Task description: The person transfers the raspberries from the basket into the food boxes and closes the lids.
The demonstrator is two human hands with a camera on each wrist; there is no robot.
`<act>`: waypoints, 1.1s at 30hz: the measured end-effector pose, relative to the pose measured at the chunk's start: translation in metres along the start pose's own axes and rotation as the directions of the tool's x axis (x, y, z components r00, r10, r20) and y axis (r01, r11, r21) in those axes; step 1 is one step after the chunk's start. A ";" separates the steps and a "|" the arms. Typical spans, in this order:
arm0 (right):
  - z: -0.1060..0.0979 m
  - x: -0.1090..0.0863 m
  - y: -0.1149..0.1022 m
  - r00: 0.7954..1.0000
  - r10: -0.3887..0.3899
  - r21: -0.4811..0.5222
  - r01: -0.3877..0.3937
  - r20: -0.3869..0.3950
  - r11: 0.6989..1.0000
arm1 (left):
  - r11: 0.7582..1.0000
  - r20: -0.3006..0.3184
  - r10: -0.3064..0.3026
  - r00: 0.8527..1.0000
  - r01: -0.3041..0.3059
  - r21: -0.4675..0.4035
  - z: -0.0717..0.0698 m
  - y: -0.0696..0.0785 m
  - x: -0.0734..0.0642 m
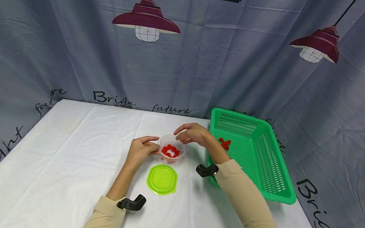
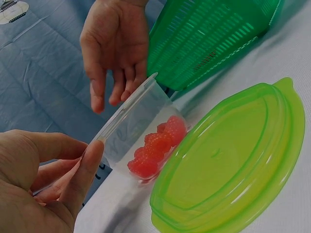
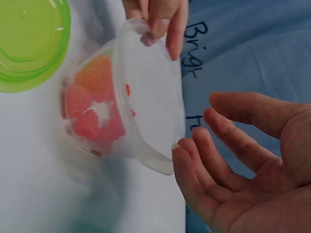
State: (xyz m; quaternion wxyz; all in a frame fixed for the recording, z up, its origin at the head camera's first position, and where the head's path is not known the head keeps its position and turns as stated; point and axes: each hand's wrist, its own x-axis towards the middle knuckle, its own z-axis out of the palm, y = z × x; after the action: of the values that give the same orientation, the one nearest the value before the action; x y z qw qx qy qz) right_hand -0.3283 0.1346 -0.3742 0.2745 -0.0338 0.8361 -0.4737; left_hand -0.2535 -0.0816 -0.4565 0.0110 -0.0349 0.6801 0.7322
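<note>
A clear plastic tub [image 1: 184,154] stands on the white table with several red raspberries [image 2: 154,149] inside, gathered at its bottom. At its left side, my left hand [image 1: 141,148] pinches the rim between thumb and fingers, as the left wrist view [image 2: 46,177] shows. My right hand [image 1: 194,134] hovers over the tub's right rim, its fingers loosely bent and nothing between them. In the right wrist view the right hand's fingertips [image 3: 181,158] come close to the rim; whether they touch it I cannot tell. Just in front of the tub lies a green lid [image 1: 162,179], flat on the table.
A green perforated basket [image 1: 246,161] stands on the right, beneath my right forearm. More raspberries [image 1: 225,144] lie at its left side. Behind the table hangs a grey-blue curtain [image 1: 186,64] printed with lamps and lettering.
</note>
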 end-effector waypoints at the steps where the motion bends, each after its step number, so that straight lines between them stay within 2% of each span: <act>1: -0.001 -0.002 -0.001 1.000 -0.009 0.000 0.009 0.001 1.000 | 1.000 0.000 -0.001 1.000 0.001 0.000 0.000 0.000 0.000; 9: -0.019 -0.019 -0.012 0.997 -0.069 0.026 0.070 -0.037 0.997 | 1.000 -0.008 -0.008 1.000 0.008 0.010 0.001 -0.001 -0.001; 17: -0.052 -0.035 -0.011 0.991 -0.047 0.021 0.051 -0.127 0.998 | 1.000 0.002 -0.003 1.000 0.003 0.002 0.000 0.000 0.001; 22: -0.070 -0.045 -0.001 0.986 -0.038 -0.002 0.039 -0.161 0.999 | 1.000 0.005 -0.004 1.000 0.004 0.005 -0.001 0.002 0.000; 28: -0.091 -0.060 0.015 0.984 -0.058 -0.025 0.054 -0.166 0.998 | 1.000 0.006 -0.015 1.000 0.015 0.006 -0.001 0.004 -0.002; 33: -0.107 -0.070 0.032 0.982 -0.042 -0.032 0.037 -0.184 0.999 | 1.000 0.009 -0.016 1.000 0.016 0.002 -0.001 0.003 -0.001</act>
State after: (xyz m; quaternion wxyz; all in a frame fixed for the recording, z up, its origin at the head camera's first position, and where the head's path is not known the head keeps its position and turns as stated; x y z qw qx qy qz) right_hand -0.3151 0.2575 -0.3273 0.1859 -0.0104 0.8638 -0.4682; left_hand -0.2528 -0.0833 -0.4537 0.0200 -0.0367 0.6806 0.7314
